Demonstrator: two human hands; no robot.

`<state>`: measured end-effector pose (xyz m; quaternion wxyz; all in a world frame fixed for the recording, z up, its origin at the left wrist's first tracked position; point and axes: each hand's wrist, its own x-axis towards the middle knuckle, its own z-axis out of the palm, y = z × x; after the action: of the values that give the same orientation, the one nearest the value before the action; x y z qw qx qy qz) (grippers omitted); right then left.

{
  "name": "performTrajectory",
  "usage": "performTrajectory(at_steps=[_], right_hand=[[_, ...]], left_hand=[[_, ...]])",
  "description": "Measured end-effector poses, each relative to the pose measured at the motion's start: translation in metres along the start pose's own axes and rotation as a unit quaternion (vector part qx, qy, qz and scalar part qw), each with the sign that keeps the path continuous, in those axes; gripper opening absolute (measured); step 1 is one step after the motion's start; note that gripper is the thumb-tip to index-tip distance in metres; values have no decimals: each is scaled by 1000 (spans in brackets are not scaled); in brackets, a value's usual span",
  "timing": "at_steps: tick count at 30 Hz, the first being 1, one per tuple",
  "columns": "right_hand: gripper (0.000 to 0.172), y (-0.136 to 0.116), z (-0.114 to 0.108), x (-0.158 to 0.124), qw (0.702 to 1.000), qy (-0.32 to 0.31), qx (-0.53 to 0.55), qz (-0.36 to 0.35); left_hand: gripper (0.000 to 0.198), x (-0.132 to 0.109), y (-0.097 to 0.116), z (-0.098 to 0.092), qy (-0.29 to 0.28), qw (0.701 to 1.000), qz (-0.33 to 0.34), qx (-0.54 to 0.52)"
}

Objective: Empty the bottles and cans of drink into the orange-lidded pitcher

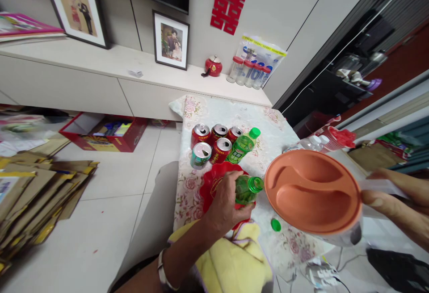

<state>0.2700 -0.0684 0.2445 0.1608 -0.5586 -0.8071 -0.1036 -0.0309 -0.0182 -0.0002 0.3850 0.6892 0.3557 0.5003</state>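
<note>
Gripped by the right hand [404,215], the jug [311,194] takes up centre right; the left hand [221,203] clasps the uncapped bottle [244,191] at centre. I judge pouring is in hand, the next move calling for jug and bottle aligned. Upper centre, the cutout [231,0] reads 囍; lettering on the cans [221,151] escapes me.

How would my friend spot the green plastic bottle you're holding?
Find the pale floral tablecloth. By its red scalloped dish, the left hand holds the green plastic bottle. Its mouth is open; the other green bottle wears a green cap.
</note>
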Motion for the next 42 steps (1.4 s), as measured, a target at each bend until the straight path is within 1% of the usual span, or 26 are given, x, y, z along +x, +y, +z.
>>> performTrajectory(at_steps=[2,6,10,14,18,22,25,29,36,42], right_hand=[[33,2,1,-1,1000,5,-4,7],[37,4,1,-2,1000,-14,-6,13],[36,2,0,-1,1000,-2,-8,7],[35,0,0,0,1000,-13,10,5],[36,6,3,-4,1000,9,-18,9],[37,8,2,-6,1000,2,-23,12],[35,4,-1,-4,1000,3,-20,1],[34,0,-2,-1,1000,-10,-5,-2],[36,10,1,-5,1000,5,-21,8],[35,6,0,-2,1000,1,-15,0]], left_hand=[[78,0,-1,0,3,1000,1,-1],[77,-1,-1,0,3,1000,1,-4],[76,-1,-1,0,5,1000,2,-11],[77,-1,-1,0,5,1000,-3,-8],[76,-1,-1,0,4,1000,0,-5],[77,0,-2,0,6,1000,8,-4],[77,0,-2,0,11,1000,12,-3],[77,-1,-2,0,8,1000,9,2],[77,-1,0,-1,1,1000,3,6],[77,-1,1,-2,-4,1000,-3,0]])
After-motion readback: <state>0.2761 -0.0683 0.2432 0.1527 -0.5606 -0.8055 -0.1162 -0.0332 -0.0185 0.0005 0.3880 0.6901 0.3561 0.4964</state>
